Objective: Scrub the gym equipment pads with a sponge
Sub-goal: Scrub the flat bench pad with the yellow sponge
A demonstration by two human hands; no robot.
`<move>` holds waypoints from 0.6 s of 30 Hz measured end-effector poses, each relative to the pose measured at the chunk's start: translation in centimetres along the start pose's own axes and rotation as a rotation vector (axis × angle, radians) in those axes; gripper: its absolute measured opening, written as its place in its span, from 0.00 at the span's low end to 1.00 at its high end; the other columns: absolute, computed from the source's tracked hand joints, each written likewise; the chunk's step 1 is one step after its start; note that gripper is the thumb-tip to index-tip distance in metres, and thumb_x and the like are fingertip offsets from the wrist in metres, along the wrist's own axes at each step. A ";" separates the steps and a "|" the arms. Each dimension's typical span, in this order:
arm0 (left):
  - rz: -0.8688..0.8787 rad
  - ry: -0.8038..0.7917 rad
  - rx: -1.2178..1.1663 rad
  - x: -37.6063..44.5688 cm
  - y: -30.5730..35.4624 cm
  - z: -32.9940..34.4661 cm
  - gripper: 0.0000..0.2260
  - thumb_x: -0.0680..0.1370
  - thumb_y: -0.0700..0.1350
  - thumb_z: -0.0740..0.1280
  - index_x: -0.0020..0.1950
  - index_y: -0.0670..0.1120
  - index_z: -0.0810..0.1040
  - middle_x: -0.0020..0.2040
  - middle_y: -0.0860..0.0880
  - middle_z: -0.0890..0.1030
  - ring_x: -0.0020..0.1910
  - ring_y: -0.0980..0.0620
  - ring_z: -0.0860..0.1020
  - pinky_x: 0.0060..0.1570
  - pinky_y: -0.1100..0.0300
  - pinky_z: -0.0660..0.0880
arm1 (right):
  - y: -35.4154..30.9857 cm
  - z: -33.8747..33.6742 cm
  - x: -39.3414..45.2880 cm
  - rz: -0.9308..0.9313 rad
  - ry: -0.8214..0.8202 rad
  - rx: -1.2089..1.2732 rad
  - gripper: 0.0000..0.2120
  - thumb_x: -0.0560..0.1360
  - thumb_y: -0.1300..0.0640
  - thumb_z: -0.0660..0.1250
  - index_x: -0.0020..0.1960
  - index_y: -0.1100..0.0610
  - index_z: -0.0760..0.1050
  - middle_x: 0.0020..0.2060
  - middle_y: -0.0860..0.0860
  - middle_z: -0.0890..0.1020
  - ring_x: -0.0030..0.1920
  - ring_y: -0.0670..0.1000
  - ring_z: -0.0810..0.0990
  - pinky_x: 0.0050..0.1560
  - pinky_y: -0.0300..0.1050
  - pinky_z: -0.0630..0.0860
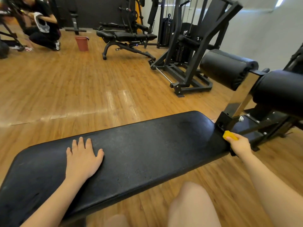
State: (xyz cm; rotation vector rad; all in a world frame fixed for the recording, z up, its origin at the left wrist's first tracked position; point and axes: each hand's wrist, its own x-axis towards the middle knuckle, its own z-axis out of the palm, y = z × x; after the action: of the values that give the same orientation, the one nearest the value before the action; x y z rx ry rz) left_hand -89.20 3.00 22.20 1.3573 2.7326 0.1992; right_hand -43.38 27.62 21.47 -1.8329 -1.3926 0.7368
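Even, bright indoor light — pale glare streaks on the wooden floor (121,99) ahead of me. Soft sheen across the black bench pad (147,145). Wide-angle bending at the edges; my knees and the crouching person (44,25) far left look smeared, soft.

- No text, label, brand, number or sign can be read anywhere in the head view.
- A small pale mark sits on the black weight machine (185,32) at the back, too blurred to make out.
- The weight stack plates (179,54) lower on that machine show no legible numbers.
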 end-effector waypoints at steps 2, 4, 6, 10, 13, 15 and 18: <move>0.003 0.001 0.004 -0.1 0.0 0.1 0.30 0.80 0.59 0.51 0.77 0.43 0.54 0.78 0.40 0.52 0.76 0.40 0.49 0.73 0.45 0.50 | 0.7 0.6 -1.3 0.019 0.084 0.114 0.18 0.76 0.57 0.65 0.65 0.61 0.73 0.59 0.60 0.78 0.59 0.59 0.75 0.56 0.46 0.69; 0.005 -0.005 0.009 -0.1 0.0 0.1 0.30 0.80 0.59 0.50 0.77 0.43 0.54 0.78 0.40 0.52 0.76 0.40 0.49 0.73 0.45 0.50 | 1.5 1.4 -2.3 0.039 0.173 0.232 0.18 0.77 0.59 0.63 0.66 0.62 0.72 0.60 0.59 0.77 0.61 0.58 0.74 0.58 0.43 0.67; 0.009 -0.008 0.011 0.0 -0.1 0.1 0.30 0.80 0.59 0.50 0.78 0.43 0.53 0.78 0.40 0.51 0.76 0.40 0.48 0.73 0.45 0.50 | 1.9 2.3 -3.3 0.054 0.246 0.336 0.17 0.77 0.58 0.63 0.64 0.62 0.73 0.57 0.56 0.77 0.58 0.55 0.74 0.59 0.41 0.66; 0.008 -0.010 0.015 0.1 -0.2 0.4 0.30 0.81 0.59 0.49 0.78 0.43 0.52 0.78 0.40 0.50 0.77 0.40 0.47 0.74 0.45 0.49 | 1.8 4.7 -5.3 0.064 0.395 0.566 0.14 0.77 0.58 0.61 0.62 0.56 0.75 0.50 0.49 0.73 0.53 0.49 0.72 0.51 0.33 0.65; 0.012 -0.013 0.016 0.0 -0.3 0.5 0.30 0.81 0.59 0.49 0.78 0.43 0.51 0.78 0.40 0.49 0.77 0.40 0.47 0.74 0.45 0.48 | 1.8 6.5 -6.4 0.091 0.515 0.731 0.18 0.77 0.57 0.60 0.66 0.50 0.72 0.51 0.48 0.75 0.51 0.46 0.71 0.50 0.38 0.68; 0.010 -0.016 0.018 0.0 -0.2 0.4 0.30 0.81 0.59 0.49 0.78 0.43 0.50 0.78 0.40 0.49 0.77 0.40 0.47 0.74 0.45 0.48 | 2.5 7.0 -6.4 0.110 0.540 0.695 0.20 0.74 0.52 0.61 0.67 0.48 0.71 0.51 0.48 0.75 0.50 0.47 0.71 0.52 0.44 0.69; 0.013 -0.017 0.018 0.0 -0.2 0.5 0.30 0.81 0.58 0.48 0.78 0.43 0.50 0.78 0.39 0.49 0.77 0.40 0.46 0.74 0.44 0.47 | 2.7 7.3 -6.4 0.097 0.544 0.662 0.20 0.75 0.52 0.60 0.66 0.50 0.71 0.51 0.49 0.75 0.49 0.47 0.71 0.52 0.44 0.69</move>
State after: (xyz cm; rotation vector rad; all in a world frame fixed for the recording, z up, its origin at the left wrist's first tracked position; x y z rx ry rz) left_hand -89.31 2.96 21.69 1.3754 2.7190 0.1632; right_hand -49.25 22.45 15.11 -1.4170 -0.6095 0.5877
